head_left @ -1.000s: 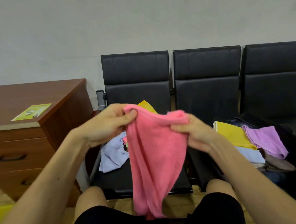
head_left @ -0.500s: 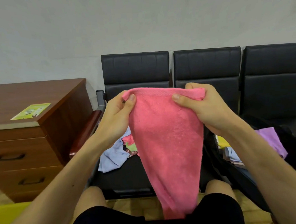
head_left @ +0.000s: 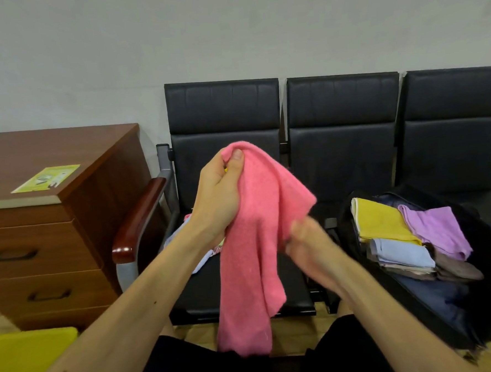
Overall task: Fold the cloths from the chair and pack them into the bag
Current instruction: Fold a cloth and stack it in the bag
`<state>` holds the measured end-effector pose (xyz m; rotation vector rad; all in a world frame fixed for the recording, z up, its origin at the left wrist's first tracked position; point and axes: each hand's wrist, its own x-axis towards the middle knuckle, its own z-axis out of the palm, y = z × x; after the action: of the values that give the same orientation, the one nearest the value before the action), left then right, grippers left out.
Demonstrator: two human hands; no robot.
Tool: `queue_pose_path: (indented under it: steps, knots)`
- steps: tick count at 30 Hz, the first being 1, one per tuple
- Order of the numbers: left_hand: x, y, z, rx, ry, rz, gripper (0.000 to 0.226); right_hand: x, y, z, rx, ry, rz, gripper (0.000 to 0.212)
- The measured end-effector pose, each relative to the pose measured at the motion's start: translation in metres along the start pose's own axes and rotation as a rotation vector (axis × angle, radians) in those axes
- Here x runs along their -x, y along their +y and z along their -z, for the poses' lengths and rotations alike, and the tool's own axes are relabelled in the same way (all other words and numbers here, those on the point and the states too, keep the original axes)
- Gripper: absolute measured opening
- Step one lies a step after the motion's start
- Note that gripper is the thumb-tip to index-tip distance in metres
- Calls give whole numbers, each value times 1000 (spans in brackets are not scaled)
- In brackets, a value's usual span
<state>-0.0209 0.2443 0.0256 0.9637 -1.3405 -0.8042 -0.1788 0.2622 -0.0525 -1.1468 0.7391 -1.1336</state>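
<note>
A pink cloth [head_left: 251, 257] hangs in front of me over my lap. My left hand [head_left: 221, 193] pinches both of its top corners together, held up before the left chair [head_left: 222, 109]. My right hand [head_left: 305, 242] is lower and blurred by motion, against the cloth's right edge; its grip is unclear. A few loose cloths [head_left: 181, 235] lie on the left chair's seat, mostly hidden behind my left arm. An open black bag [head_left: 344, 217] lies across the seats to the right, holding folded yellow [head_left: 378, 220], purple [head_left: 439, 228] and light blue [head_left: 401, 254] cloths.
A wooden drawer cabinet [head_left: 41, 250] stands at the left, a green sticker [head_left: 47, 178] on its top. The left chair's wooden armrest [head_left: 138, 221] juts toward me. A yellow surface [head_left: 25, 360] is at the bottom left. Two more black chairs [head_left: 344, 128] continue the row rightward.
My right hand has let go of the top corner and dropped down to the cloth's right side. The left hand now holds both top corners, and the cloth hangs doubled.
</note>
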Motion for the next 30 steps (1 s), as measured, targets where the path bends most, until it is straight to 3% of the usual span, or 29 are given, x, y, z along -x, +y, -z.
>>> queue_pose_path:
  steps: [1, 4, 7, 14, 16, 18, 21, 26, 30]
  knots:
    - [-1, -1, 1, 29, 14, 25, 24, 5, 15, -4, 18, -31, -67, 89]
    - [-4, -3, 7, 77, 22, 83, 25, 20, 48, -16, 107, -60, -217, 49]
    - [-6, -7, 16, 51, 43, 84, 25, 25, 60, -19, 113, -43, -280, 34]
    - [-34, -26, 49, -148, 261, 96, 24, 29, 52, -2, 123, -37, -315, 43]
    - [-42, -50, 62, -194, 358, 234, 26, 30, 44, 5, 78, -39, -296, 39]
    - [-39, -75, 72, -59, 423, 485, 29, 30, 29, 6, -4, -29, -271, 37]
    - [-16, -99, 77, 251, 297, 812, 29, 25, -1, -4, -64, -2, -216, 47]
    - [31, -94, 50, 592, 52, 799, 48, 13, -37, -26, -131, 46, -92, 54]
    - [65, -72, 20, 606, -160, 856, 64, 9, -53, -31, -177, 61, -43, 50]
